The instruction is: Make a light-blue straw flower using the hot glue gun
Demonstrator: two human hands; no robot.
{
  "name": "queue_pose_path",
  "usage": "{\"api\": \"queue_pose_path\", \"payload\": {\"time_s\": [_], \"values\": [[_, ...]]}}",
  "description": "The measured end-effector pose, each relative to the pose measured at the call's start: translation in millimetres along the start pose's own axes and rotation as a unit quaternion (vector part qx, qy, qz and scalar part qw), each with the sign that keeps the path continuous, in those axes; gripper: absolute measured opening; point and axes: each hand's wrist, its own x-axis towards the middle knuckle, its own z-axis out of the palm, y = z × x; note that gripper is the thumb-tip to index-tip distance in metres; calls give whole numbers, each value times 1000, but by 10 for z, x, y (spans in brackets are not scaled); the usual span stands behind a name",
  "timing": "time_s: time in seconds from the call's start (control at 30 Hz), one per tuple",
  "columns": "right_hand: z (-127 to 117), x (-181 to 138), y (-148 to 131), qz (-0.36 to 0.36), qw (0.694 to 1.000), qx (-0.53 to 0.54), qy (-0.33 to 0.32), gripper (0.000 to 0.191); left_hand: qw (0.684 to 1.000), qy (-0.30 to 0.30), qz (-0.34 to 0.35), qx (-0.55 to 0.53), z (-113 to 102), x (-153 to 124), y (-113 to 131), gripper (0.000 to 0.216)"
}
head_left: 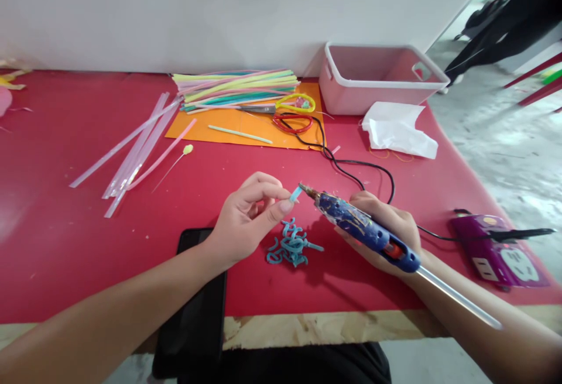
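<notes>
Between thumb and forefinger, my left hand [250, 217] pinches a short light-blue pipe cleaner piece [295, 194]. My right hand [390, 229] is wrapped round a blue glue gun [355, 220], whose worn nozzle points left and meets or almost touches the tip of that piece. A clear glue stick [459, 297] sticks out of the gun's back end. Under the two hands, a small heap of curled blue pipe cleaner pieces [290, 244] lies on the red tabletop [246, 290].
Pipe cleaners [237, 88] and scissors [281, 109] lie on orange paper [184, 123] at the back. A pink bin [364, 94] stands beside crumpled white paper [401, 129]. The gun's black cord [351, 164] trails right past a purple box [500, 252]. A black phone [193, 314] overhangs the front edge. Clear pink strips [140, 156] lie left.
</notes>
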Motion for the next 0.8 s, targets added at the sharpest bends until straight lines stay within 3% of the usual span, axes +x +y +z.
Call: {"api": "queue_pose_path", "payload": {"time_s": [0.8], "values": [[-10,-18,25,-12,1000,4,-15,22,1000,-6,6,-3,-2,3,1,6]]}}
